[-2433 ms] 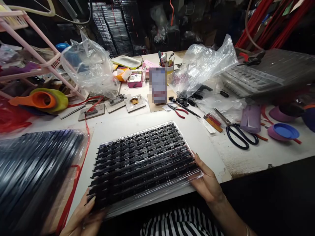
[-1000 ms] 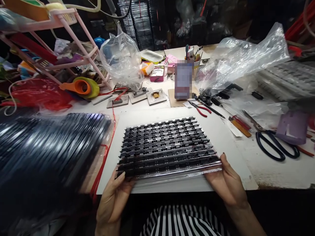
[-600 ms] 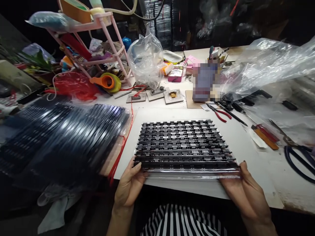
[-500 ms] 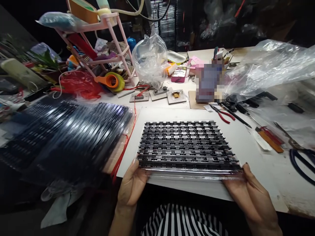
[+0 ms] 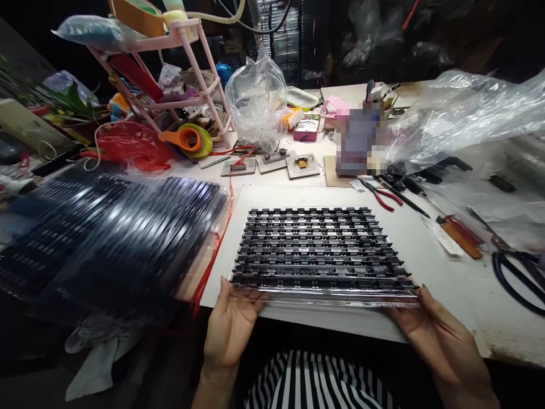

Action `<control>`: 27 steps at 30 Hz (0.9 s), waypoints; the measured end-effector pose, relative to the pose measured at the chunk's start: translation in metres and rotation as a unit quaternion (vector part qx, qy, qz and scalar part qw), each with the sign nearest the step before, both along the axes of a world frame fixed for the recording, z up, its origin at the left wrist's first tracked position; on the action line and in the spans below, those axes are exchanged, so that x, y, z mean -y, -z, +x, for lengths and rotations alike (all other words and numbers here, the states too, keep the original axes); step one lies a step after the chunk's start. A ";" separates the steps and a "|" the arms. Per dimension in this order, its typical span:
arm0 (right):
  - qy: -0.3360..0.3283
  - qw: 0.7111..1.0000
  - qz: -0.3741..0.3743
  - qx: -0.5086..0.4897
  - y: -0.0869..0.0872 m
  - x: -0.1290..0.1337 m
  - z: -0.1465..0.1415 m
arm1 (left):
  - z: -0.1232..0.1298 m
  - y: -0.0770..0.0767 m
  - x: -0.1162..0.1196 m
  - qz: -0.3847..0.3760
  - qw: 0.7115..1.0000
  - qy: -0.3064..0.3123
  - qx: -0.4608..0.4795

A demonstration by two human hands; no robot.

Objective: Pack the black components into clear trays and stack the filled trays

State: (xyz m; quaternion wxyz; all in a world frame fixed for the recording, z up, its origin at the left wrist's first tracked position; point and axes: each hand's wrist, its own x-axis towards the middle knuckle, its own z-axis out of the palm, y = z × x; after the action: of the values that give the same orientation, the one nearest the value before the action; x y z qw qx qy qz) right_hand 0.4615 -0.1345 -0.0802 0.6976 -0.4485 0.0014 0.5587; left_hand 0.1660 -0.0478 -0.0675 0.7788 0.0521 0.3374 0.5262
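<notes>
Tray (image 5: 323, 300) is over the white board (image 5: 298, 195) — dim room (image 5: 447, 28) behind.

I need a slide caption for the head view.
Left hand and right hand hold a clear tray of black parts by its near corners.

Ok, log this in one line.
clear tray: rows of black parts; left hand: at near left corner; right hand: at near right corner

Pale worktable (image 5: 474, 292), dark background (image 5: 464, 28)
</notes>
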 end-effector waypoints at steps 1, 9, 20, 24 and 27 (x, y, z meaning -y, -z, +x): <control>-0.002 1.000 0.004 -0.002 0.001 0.000 0.000 | 0.000 0.000 0.000 0.001 1.000 -0.001 -0.001; -0.021 0.998 0.045 -0.034 0.002 -0.002 0.001 | 0.000 0.002 -0.002 0.013 1.000 0.005 0.012; -0.059 0.989 0.120 -0.064 -0.003 -0.003 0.001 | -0.001 0.004 -0.005 0.037 0.998 0.020 0.042; -0.071 0.984 0.145 -0.071 -0.002 -0.002 0.002 | -0.008 0.012 -0.007 0.016 0.999 0.031 0.024; -0.078 0.982 0.158 -0.061 -0.001 -0.002 0.002 | -0.010 0.015 -0.008 0.010 1.000 0.023 -0.005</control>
State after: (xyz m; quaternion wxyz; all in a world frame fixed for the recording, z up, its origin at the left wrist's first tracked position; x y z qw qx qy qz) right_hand 0.4640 -0.1326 -0.0788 0.7126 -0.2963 -0.0796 0.6309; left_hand 0.1564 -0.0397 -0.0829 0.7888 0.0700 0.3344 0.5110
